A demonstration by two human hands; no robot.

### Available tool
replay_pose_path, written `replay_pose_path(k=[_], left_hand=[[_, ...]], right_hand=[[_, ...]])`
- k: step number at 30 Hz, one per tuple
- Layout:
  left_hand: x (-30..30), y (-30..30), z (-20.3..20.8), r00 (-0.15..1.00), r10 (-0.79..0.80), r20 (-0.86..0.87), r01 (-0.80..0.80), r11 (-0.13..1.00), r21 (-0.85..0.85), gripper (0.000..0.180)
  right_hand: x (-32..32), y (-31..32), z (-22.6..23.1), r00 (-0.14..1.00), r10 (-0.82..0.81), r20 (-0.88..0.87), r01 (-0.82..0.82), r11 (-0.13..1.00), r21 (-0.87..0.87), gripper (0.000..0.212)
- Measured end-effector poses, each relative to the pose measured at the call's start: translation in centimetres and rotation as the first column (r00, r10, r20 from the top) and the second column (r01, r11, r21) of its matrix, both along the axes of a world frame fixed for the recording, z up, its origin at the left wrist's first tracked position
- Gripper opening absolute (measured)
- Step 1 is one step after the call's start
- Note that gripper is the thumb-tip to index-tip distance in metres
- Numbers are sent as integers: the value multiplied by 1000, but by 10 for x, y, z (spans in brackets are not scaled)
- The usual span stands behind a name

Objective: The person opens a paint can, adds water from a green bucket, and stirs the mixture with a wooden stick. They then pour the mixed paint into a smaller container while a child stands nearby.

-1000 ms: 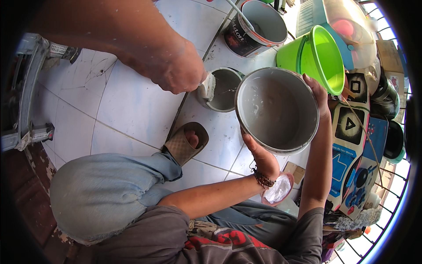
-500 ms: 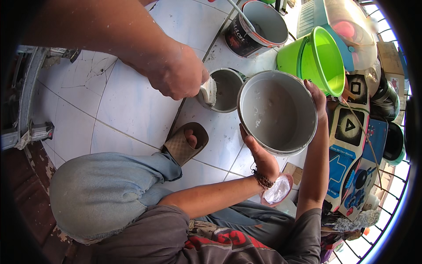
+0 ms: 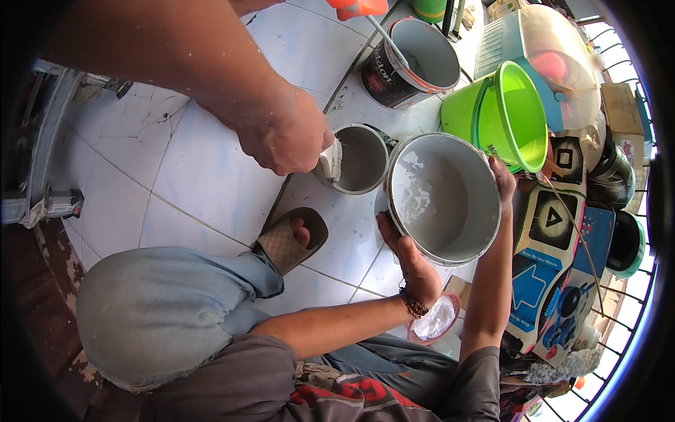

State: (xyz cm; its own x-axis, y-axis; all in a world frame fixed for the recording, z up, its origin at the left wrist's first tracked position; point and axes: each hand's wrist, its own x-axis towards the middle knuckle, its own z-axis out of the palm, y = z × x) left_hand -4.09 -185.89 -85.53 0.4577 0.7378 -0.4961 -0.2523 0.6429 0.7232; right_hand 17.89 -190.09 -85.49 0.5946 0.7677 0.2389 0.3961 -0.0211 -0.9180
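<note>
A round grey pail (image 3: 485, 235) is held tilted between my hands, its mouth facing up toward me. Inside lies a wet grey-white coating with patchy white streaks. My left hand (image 3: 415, 267), with a dark bracelet at the wrist, supports its lower left side, fingers partly hidden beneath. My right hand (image 3: 502, 181) grips the right rim. Just left of the pail, a smaller grey can (image 3: 363, 158) stands on the tiles. Another person's hand (image 3: 285, 133) reaches in from the upper left, closed on a pale, whitish-coated piece (image 3: 332, 163) at that can's rim.
A black bucket (image 3: 383, 77) with a stick in it stands at the far side, below an orange object (image 3: 357, 7). A green bucket (image 3: 457, 109) is beyond my right hand. Patterned boxes (image 3: 545, 260) line the right; a small bowl (image 3: 455, 309) with white contents sits by my wrist.
The view has shifted slightly, so most things sit lower. White streaks inside the pail have spread along its left side. More of the orange object now shows at the top.
</note>
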Motion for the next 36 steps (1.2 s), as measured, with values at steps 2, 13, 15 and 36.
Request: replay_pose_path(k=[2, 13, 15, 36], left_hand=[[-2, 0, -2, 999, -5, 45, 6, 1000, -24, 82], [-3, -3, 10, 998, 5, -70, -5, 1000, 2, 85], [-3, -6, 8, 998, 1, -70, 0, 1000, 6, 84], [2, 1, 20, 995, 97, -18, -98, 991, -93, 78]], right_hand=[[0, -3, 1, 994, 42, -101, -36, 998, 53, 26], [-7, -4, 4, 964, -89, -252, 58, 990, -127, 44], [-9, -5, 6, 935, -128, -332, 77, 984, -161, 48], [-26, 38, 47, 585, -37, -810, -22, 998, -61, 60]])
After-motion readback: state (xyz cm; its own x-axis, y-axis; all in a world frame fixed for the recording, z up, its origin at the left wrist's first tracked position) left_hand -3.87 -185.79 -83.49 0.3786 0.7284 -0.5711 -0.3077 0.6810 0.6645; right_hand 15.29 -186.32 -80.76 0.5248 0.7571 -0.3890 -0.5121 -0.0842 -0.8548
